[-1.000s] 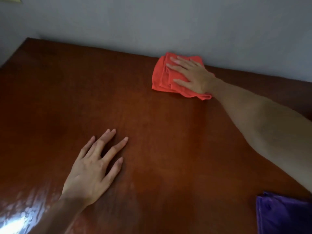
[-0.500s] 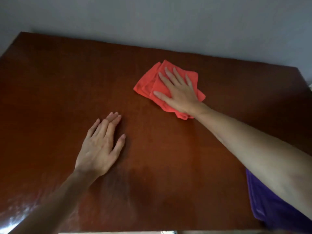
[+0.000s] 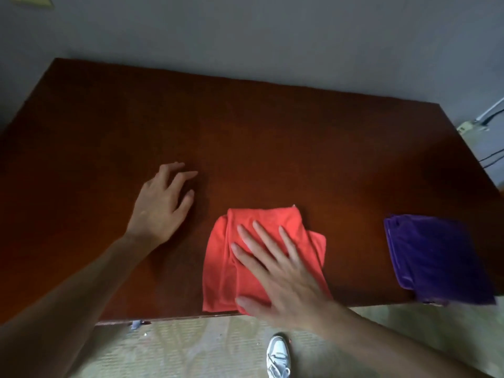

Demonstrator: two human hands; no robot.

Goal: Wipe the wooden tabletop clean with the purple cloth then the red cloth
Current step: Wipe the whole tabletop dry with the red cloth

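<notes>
While the right hand (image 3: pixel 283 271) presses flat on the red cloth (image 3: pixel 259 257) at the desk's (image 3: pixel 245 137) near edge, even overlapping strokes would help; left hand (image 3: pixel 161 203) rests open, bracing.

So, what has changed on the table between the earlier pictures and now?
The right hand, pressing flat on the red cloth, has dragged it from the far edge by the wall back to the near edge of the wooden tabletop. Nothing was taken hold of or let go. The left hand still rests open on the wood, and the purple cloth still lies untouched at the near right corner.
</notes>
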